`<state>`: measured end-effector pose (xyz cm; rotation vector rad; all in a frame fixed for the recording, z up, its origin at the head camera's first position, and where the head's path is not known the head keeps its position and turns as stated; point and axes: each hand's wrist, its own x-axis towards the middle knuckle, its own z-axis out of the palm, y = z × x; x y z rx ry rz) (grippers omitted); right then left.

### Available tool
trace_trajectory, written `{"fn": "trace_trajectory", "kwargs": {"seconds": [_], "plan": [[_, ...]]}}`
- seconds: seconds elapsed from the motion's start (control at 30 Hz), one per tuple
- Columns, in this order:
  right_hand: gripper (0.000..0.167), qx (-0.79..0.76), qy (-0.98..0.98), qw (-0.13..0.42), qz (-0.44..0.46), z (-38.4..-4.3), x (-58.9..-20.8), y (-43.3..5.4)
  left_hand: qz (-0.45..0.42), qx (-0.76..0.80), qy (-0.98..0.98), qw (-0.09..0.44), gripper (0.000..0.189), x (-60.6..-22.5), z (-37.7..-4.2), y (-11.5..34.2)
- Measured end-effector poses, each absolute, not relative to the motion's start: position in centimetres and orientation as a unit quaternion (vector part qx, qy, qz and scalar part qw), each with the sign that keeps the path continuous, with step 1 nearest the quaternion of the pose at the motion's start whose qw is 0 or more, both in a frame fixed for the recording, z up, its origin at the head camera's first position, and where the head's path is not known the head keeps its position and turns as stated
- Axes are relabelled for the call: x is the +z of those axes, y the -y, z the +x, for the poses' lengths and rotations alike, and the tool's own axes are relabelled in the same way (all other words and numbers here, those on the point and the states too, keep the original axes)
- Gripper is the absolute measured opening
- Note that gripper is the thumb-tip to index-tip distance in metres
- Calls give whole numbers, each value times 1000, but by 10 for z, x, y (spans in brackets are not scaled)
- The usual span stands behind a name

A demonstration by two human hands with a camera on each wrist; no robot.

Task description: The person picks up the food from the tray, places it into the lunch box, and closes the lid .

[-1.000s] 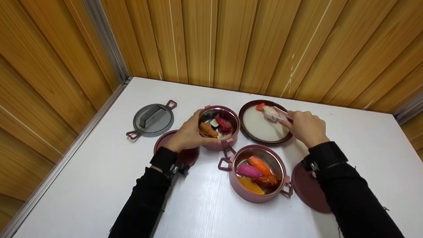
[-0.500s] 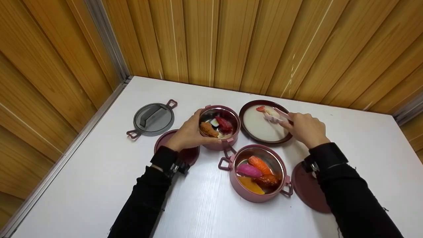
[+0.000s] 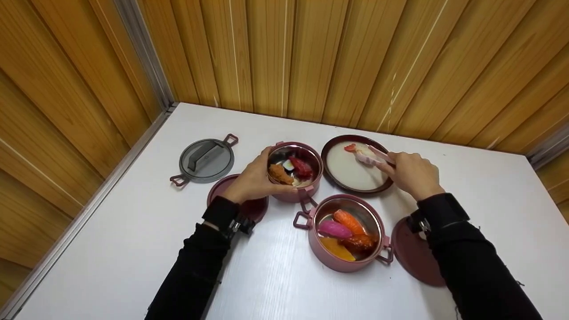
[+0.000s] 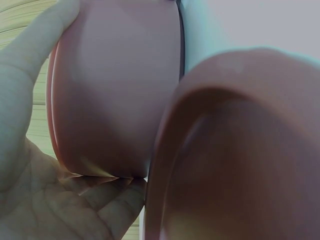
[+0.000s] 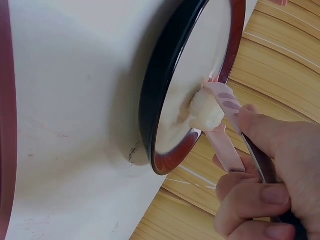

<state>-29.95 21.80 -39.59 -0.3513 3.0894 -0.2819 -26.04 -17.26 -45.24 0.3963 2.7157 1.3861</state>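
My left hand (image 3: 252, 183) grips the side of a small pink pot (image 4: 117, 85), thumb near its front handle and fingers round the back. Inside lie a piece of fried chicken (image 3: 280, 174), a small white-and-dark roll (image 3: 288, 165) and a red piece of food (image 3: 301, 167). With my right hand (image 3: 413, 173) I hold pink-tipped tongs (image 5: 229, 102). Between their tips is a shrimp sushi (image 5: 206, 111), white rice with a red tail, over the brown-rimmed plate (image 3: 355, 177). Whether it touches the plate is hard to tell.
A second pink pot (image 3: 321, 251), holding several toy foods, stands in front. A grey lid (image 3: 213, 165) lies at left, a dark red lid (image 3: 415, 258) under the right forearm. Another reddish round piece (image 3: 255, 209) sits below my left wrist. Wooden panels (image 3: 306, 58) rise behind the table.
The shrimp sushi in the tongs has shifted very slightly toward the front of the plate. My left hand stays on the small pot.
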Motion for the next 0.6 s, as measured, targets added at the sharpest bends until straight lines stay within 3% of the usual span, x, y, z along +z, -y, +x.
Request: {"fn": "trace_trajectory", "kwargs": {"seconds": [0.6], "plan": [[37, -97, -988, 14, -122, -290, -384, -217, 118, 448, -885, 42, 128, -452, -259, 172]]}}
